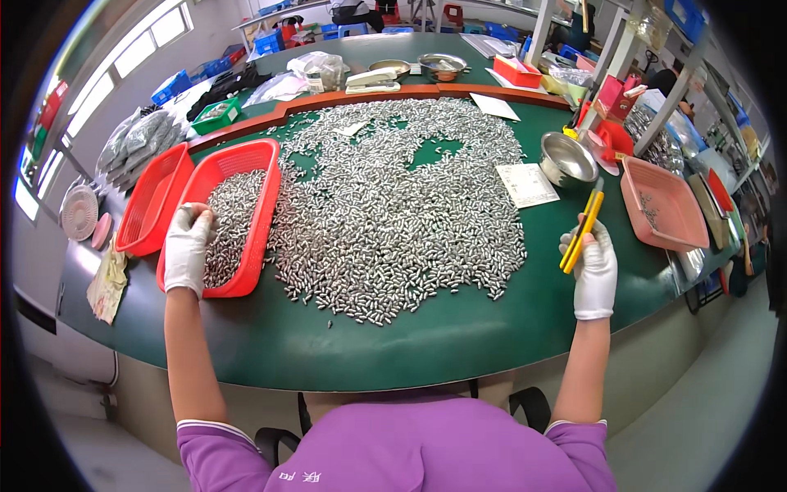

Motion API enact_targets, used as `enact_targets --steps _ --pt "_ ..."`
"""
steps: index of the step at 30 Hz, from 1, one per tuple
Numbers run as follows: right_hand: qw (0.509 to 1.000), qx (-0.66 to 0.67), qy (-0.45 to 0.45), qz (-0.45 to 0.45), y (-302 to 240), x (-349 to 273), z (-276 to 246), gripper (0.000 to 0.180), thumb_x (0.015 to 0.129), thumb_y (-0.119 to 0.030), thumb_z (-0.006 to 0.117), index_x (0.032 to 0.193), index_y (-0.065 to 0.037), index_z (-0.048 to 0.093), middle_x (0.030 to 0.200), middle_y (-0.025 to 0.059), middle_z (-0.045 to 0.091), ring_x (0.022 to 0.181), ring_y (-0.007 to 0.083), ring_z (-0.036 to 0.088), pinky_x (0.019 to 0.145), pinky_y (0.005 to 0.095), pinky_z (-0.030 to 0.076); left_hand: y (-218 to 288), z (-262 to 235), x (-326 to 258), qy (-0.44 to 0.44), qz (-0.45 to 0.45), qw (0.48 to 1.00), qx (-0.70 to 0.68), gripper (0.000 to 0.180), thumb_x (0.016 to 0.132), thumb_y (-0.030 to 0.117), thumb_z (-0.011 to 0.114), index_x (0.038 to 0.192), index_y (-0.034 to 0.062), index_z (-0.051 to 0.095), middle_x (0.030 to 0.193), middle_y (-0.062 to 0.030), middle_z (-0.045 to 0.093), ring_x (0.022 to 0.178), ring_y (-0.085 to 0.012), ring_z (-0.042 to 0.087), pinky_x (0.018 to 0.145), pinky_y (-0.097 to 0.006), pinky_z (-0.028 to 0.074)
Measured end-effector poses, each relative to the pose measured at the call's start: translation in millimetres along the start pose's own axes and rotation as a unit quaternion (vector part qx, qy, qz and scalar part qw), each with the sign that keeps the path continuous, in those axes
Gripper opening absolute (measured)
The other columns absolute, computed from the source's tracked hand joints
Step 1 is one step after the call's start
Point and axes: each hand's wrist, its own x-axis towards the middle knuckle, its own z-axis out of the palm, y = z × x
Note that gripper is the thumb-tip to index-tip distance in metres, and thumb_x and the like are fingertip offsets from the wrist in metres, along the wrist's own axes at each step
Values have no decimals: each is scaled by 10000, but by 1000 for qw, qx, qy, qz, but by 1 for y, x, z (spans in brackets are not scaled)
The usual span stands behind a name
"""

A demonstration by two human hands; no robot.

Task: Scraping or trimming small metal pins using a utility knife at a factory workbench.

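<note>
My left hand (187,250), in a white glove, is over the left side of a red plastic basket (270,176). Its fingers are curled together, and whatever they may hold is too small to make out. Small silvery metal pieces (234,221) fill much of this basket. On the right, my white-gloved right hand (594,271) is closed around a slim yellow-and-black hand tool (580,234), held tilted above the table; its exact kind is unclear. Between my hands a wide spread of the same metal pieces (402,221) covers the green table (344,353).
Left of the filled basket stands another red basket (152,201). A steel bowl (568,158), a printed paper sheet (526,185) and a pink basket (664,205) lie toward the right. A brown wooden strip (344,97) borders the pile at the back.
</note>
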Motion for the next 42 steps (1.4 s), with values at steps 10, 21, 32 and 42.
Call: enact_targets --steps 10,21,32,42 --pt "987 5 -142 73 -32 -63 50 620 919 -441 664 1359 -43 486 871 -16 569 617 20 463 543 180 391 37 3 -54 105 265 901 328 90 810 -32 660 866 -7 595 1021 -113 623 975 -266 605 887 -348 468" --pt "786 -436 -396 -188 -18 -131 127 434 816 -166 676 1249 -152 650 866 82 567 769 268 574 648 395 494 43 69 -190 -145 268 916 262 231 631 -69 724 761 48 573 907 -104 590 1028 -341 590 874 -419 477" --pt "740 -455 -461 -177 -10 -143 151 464 849 -148 620 1311 -193 605 844 75 526 763 253 574 638 378 509 34 73 -197 -137 235 921 277 204 649 -18 738 789 35 599 928 -126 583 1021 -346 568 853 -433 463" --pt "749 -443 -470 -149 -11 -141 157 451 866 -159 611 1317 -171 593 854 86 537 773 262 588 634 385 515 36 77 -196 -127 238 923 275 181 650 -41 712 769 33 597 908 -128 587 986 -347 575 822 -436 469"
